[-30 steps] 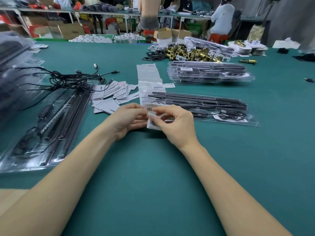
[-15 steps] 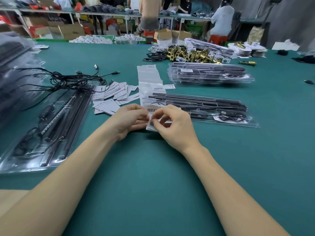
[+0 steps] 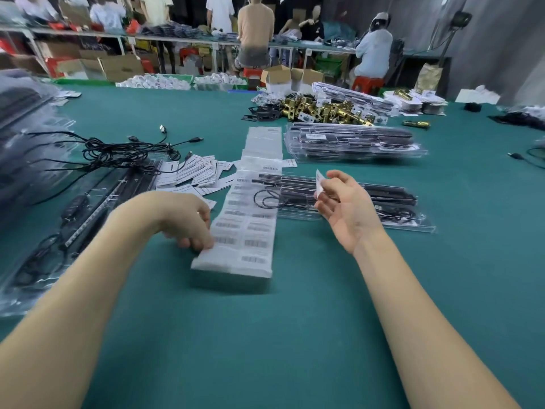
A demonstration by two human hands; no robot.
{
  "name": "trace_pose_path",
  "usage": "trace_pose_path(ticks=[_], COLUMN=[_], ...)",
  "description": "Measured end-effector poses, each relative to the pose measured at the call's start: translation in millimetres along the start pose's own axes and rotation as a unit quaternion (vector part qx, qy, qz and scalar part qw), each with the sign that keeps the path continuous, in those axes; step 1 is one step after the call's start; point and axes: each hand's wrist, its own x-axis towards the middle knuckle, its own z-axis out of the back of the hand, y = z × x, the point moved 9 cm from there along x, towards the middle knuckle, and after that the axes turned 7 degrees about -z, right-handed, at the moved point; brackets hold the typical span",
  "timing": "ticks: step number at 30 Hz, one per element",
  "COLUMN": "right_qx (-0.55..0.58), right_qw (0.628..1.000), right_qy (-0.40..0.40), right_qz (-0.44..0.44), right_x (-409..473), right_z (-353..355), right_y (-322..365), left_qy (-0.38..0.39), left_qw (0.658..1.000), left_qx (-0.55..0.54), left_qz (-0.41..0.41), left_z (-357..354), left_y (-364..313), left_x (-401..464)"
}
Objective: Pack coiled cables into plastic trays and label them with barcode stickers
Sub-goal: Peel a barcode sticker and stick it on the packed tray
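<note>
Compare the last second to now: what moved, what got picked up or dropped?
The hands came apart. The right hand lifted away to the right, pinching one peeled sticker over the near tray. The left hand dropped to the left edge of the sticker sheet, which now lies stretched out on the table. The loose cables, cards and tray stack stayed put.

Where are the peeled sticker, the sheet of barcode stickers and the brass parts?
peeled sticker (image 3: pixel 319 180), head view, its white face above the fingers
sheet of barcode stickers (image 3: pixel 250 228), head view, mid-sheet
brass parts (image 3: pixel 324 110), head view, middle of the pile
</note>
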Motion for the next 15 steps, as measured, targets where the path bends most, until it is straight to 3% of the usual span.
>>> trace_pose_path(ticks=[2, 4, 6, 8, 11, 15], right_qx=[-0.039, -0.078, -0.099, -0.109, -0.143, -0.192], right_qw=[0.999, 0.997, 0.995, 0.994, 0.989, 0.981], right_qy=[-0.009, -0.008, -0.016, -0.022, -0.022, -0.014], right_qz=[-0.008, -0.012, -0.013, -0.015, -0.018, -0.016], right_x=[6, 12, 19, 28, 37, 39], right_z=[-2, -8, -14, -17, -15, -6], right_y=[2, 5, 9, 11, 11, 15], left_qy=[-0.004, -0.054, -0.155, -0.243, -0.268, -0.310], left_qw=[0.997, 0.997, 0.985, 0.952, 0.922, 0.896], left_qx=[0.070, 0.063, 0.013, -0.042, -0.065, -0.015], left_qz=[0.028, 0.000, -0.077, -0.178, -0.271, -0.319], left_z=[13, 28, 44, 47, 22, 3], left_y=[3, -6, -30, -61, -88, -87], left_x=[-2, 5, 15, 25, 38, 43])
